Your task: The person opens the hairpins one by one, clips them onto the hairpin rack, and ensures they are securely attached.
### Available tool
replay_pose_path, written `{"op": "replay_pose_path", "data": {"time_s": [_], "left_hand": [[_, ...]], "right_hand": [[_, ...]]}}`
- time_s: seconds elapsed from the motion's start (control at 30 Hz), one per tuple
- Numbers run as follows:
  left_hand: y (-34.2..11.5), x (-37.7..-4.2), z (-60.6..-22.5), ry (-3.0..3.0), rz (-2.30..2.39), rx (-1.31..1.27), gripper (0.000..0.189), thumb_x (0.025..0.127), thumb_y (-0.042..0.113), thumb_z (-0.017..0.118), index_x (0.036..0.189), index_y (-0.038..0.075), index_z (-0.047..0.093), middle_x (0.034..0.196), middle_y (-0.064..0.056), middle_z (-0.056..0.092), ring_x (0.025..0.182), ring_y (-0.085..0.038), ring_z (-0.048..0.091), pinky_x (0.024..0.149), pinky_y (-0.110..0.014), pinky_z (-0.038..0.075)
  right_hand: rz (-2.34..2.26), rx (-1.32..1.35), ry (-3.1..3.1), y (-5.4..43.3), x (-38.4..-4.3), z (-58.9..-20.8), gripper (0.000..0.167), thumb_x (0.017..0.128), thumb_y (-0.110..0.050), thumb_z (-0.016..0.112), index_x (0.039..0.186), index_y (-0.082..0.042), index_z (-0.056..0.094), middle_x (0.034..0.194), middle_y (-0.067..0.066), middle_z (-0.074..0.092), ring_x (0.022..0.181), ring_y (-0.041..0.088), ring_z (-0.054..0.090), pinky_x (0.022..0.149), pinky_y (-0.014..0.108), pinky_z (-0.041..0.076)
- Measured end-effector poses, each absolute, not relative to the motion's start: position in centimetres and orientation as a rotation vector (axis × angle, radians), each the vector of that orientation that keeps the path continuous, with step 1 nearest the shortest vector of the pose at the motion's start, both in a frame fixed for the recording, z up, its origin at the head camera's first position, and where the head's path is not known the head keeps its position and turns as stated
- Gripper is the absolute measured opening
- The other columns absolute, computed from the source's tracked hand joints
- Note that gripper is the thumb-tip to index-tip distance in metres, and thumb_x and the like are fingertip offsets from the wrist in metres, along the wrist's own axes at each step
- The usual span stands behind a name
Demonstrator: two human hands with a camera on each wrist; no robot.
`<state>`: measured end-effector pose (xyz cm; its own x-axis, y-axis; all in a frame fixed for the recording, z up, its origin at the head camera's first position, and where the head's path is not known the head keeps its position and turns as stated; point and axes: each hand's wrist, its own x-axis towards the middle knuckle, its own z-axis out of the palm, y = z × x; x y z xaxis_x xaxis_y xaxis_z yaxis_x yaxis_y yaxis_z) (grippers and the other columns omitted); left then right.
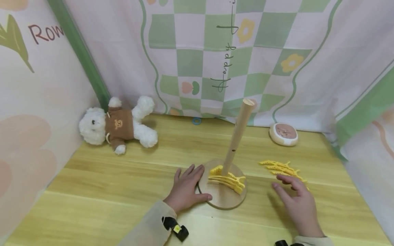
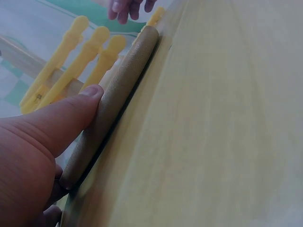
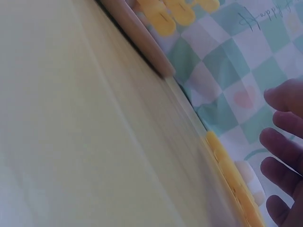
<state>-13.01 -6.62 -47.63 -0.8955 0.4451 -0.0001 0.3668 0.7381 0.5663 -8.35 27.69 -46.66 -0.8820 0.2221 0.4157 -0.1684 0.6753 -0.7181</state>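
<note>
A wooden post (image 1: 236, 140) stands on a round wooden base (image 1: 226, 201), leaning slightly in the head view. Several yellow alligator hair clips (image 1: 227, 181) lie on the base around the foot of the post. My left hand (image 1: 186, 191) rests against the base's left edge, fingers spread and thumb (image 2: 71, 113) touching the rim. To the right, more yellow hair clips (image 1: 278, 167) lie in a row on the table. Above their near end hovers my right hand (image 1: 297, 201), its fingers loosely bent and holding nothing; it hides part of the row.
A white plush toy (image 1: 121, 123) in a brown top lies at the back left of the wooden table (image 1: 101, 191). A small white and pink clock-like device (image 1: 284, 134) sits at the back right. Near the back edge is a blue ring (image 1: 196, 121). Printed curtains (image 1: 215, 61) surround the table.
</note>
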Motion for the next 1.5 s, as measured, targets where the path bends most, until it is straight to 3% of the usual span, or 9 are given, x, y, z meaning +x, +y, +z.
{"op": "replay_pose_path", "data": {"time_s": [0.23,0.43,0.73,0.83,1.03,1.27,1.33,1.43,1.5], "left_hand": [[-6.6,-13.1,-47.8,2.798,0.870,0.664,0.102,0.079,0.061,0.075,0.158,0.014,0.031,0.163,0.000,0.031,0.152,-0.029,0.020,0.118,-0.063,0.000],[-6.7,-13.1,-48.0,2.797,0.867,0.671,0.102,0.080,0.063,0.073,0.159,0.015,0.031,0.163,0.001,0.030,0.152,-0.029,0.020,0.118,-0.063,0.001],[-6.6,-13.1,-47.8,2.794,0.871,0.665,0.102,0.080,0.062,0.074,0.159,0.014,0.031,0.163,0.000,0.030,0.152,-0.029,0.020,0.118,-0.064,0.001],[-6.6,-13.1,-47.7,2.801,0.869,0.668,0.101,0.080,0.061,0.074,0.158,0.013,0.032,0.163,-0.001,0.032,0.151,-0.030,0.022,0.118,-0.065,0.003],[-6.5,-13.0,-47.6,2.812,0.853,0.671,0.100,0.081,0.060,0.075,0.158,0.012,0.033,0.162,-0.002,0.033,0.151,-0.030,0.023,0.117,-0.065,0.004],[-6.6,-13.0,-47.5,2.802,0.858,0.666,0.099,0.081,0.059,0.075,0.158,0.012,0.033,0.162,-0.002,0.033,0.151,-0.030,0.023,0.117,-0.065,0.004],[-6.6,-13.1,-47.5,2.801,0.859,0.668,0.099,0.081,0.060,0.075,0.158,0.012,0.033,0.162,-0.002,0.032,0.151,-0.030,0.023,0.117,-0.065,0.004],[-6.7,-13.1,-47.6,2.801,0.860,0.673,0.100,0.081,0.060,0.075,0.158,0.012,0.033,0.163,-0.001,0.032,0.151,-0.031,0.023,0.117,-0.065,0.004],[-6.6,-13.1,-47.7,2.797,0.860,0.670,0.100,0.081,0.061,0.074,0.158,0.013,0.032,0.163,-0.001,0.031,0.151,-0.030,0.022,0.117,-0.065,0.004]], "right_hand": [[1.037,-0.039,-2.425,29.5,-8.4,-46.8,0.030,0.082,-0.004,0.081,0.111,-0.004,0.074,0.109,-0.035,0.057,0.101,-0.015,0.047,0.087,0.007,0.032],[1.029,-0.067,-2.412,30.8,-8.6,-46.8,0.031,0.082,-0.002,0.081,0.111,-0.001,0.073,0.105,-0.036,0.055,0.098,-0.011,0.047,0.085,0.006,0.031],[0.922,-0.083,-2.473,32.6,-9.1,-46.7,0.033,0.081,-0.005,0.081,0.113,-0.003,0.072,0.108,-0.038,0.046,0.096,-0.012,0.042,0.078,0.014,0.033],[0.893,-0.131,-2.511,33.4,-9.2,-46.7,0.036,0.083,-0.010,0.081,0.117,-0.003,0.072,0.110,-0.027,0.051,0.094,-0.013,0.041,0.074,0.016,0.035],[0.869,-0.199,-2.636,35.0,-9.2,-46.8,0.044,0.089,-0.019,0.077,0.127,0.000,0.065,0.121,0.020,0.059,0.093,-0.009,0.038,0.073,0.025,0.034],[0.886,-0.311,-2.730,36.6,-9.4,-47.1,0.052,0.093,-0.022,0.071,0.135,0.004,0.056,0.129,0.032,0.054,0.104,0.036,0.049,0.083,0.046,0.037],[0.867,-0.304,-2.762,37.0,-9.4,-47.2,0.053,0.092,-0.021,0.071,0.135,0.006,0.055,0.127,0.032,0.055,0.101,0.032,0.050,0.080,0.042,0.039],[0.823,-0.277,-2.800,37.4,-9.4,-47.3,0.052,0.091,-0.021,0.071,0.133,0.007,0.057,0.122,0.029,0.059,0.091,0.011,0.049,0.073,0.031,0.036],[0.800,-0.260,-2.819,37.5,-9.4,-47.4,0.050,0.090,-0.019,0.071,0.131,0.007,0.058,0.119,0.028,0.060,0.089,0.009,0.047,0.070,0.029,0.035]]}}
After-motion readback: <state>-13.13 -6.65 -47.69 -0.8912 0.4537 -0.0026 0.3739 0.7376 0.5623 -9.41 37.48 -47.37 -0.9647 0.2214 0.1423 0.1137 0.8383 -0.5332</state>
